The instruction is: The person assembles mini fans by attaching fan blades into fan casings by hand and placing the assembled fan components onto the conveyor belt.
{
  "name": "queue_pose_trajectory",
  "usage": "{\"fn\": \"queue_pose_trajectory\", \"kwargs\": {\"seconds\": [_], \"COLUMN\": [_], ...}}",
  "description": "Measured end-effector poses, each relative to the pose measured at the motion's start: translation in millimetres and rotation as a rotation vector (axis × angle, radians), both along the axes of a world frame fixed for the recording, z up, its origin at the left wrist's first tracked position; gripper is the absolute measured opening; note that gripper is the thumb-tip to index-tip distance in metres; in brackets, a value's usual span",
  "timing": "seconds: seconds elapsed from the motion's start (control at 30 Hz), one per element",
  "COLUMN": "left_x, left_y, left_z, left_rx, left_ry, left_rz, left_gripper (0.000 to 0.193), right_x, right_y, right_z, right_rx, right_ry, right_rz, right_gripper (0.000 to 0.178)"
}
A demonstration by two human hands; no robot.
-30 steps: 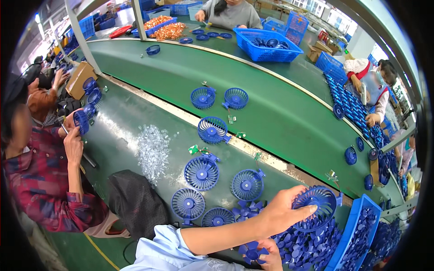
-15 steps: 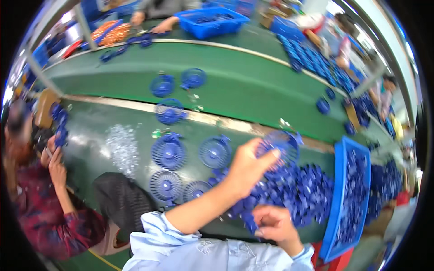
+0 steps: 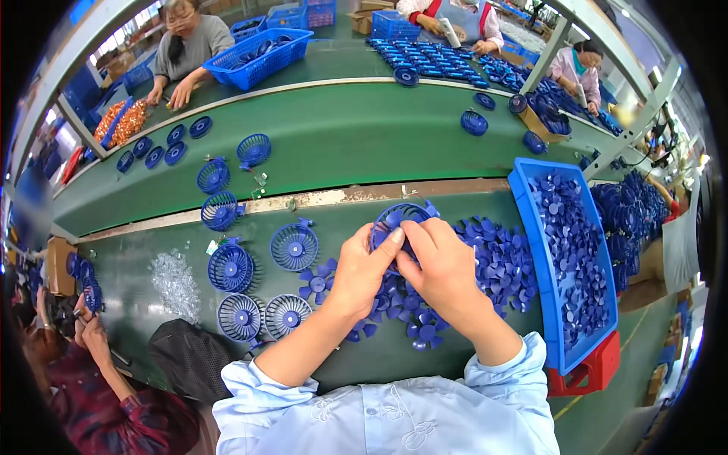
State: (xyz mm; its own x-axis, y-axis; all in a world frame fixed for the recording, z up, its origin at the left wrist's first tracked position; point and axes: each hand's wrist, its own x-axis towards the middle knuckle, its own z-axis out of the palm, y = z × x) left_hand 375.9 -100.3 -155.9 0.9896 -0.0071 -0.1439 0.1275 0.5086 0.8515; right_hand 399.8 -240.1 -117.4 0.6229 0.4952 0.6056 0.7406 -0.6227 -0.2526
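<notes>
Fan housing point(image 3: 394, 214), blue, slatted, one: held above the green tabletop point(image 3: 129, 265), its small tab toward 1 o'clock. Clock bearings below were taken from it.

Left hand point(image 3: 358, 267): thumb and fingers closed on the housing's rim at 8 o'clock.

Right hand point(image 3: 446, 265): fingers bent together over the housing at 4 o'clock; whether they pinched a part inside could not be told.

Loose fan blades point(image 3: 504, 265), blue, many: spread from 3 round to 8 o'clock, partly beneath the hands.

Blue tray point(image 3: 535, 258): at 3 o'clock, filled with similar blades; a red plastic object point(image 3: 604, 364) beneath its near end.

Further housings point(image 3: 294, 246), four: flat on the tabletop between 8 and 9 o'clock. Another lay over the pale ledge point(image 3: 326, 202) at 9; two stood on the green belt point(image 3: 379, 125) near 10.

Clear plastic pieces point(image 3: 176, 287), heaped: between 8 and 9 o'clock.

Black mesh fabric point(image 3: 189, 360): at 8 o'clock.

Co-worker in grey point(image 3: 203, 42): between 10 and 11 o'clock, beside a blue basket point(image 3: 250, 74).
</notes>
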Motion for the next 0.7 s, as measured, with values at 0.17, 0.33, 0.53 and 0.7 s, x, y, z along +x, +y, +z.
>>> {"fn": "queue_pose_trajectory", "kwargs": {"seconds": [0.17, 0.33, 0.53, 0.7], "left_x": [1, 1, 14, 66], "left_y": [4, 12, 16, 27], "left_z": [2, 1, -1, -15], "left_rx": [0.05, 0.107, 0.441, 0.324], "left_ry": [-0.129, -0.186, -0.26, -0.015], "left_rz": [0.151, 0.032, 0.184, 0.133], "left_gripper": [0.026, 0.03, 0.027, 0.034], "right_x": [-9, 19, 39, 110], "right_y": [-10, -31, -11, -7], "right_z": [-1, -6, -17, -37], "right_rx": [0.138, 0.616, 0.614, 0.41], "right_ry": [-0.104, 1.098, 1.072, 1.266], "right_rz": [0.005, 0.206, 0.259, 0.173], "right_gripper": [0.054, 0.048, 0.033, 0.025]}}
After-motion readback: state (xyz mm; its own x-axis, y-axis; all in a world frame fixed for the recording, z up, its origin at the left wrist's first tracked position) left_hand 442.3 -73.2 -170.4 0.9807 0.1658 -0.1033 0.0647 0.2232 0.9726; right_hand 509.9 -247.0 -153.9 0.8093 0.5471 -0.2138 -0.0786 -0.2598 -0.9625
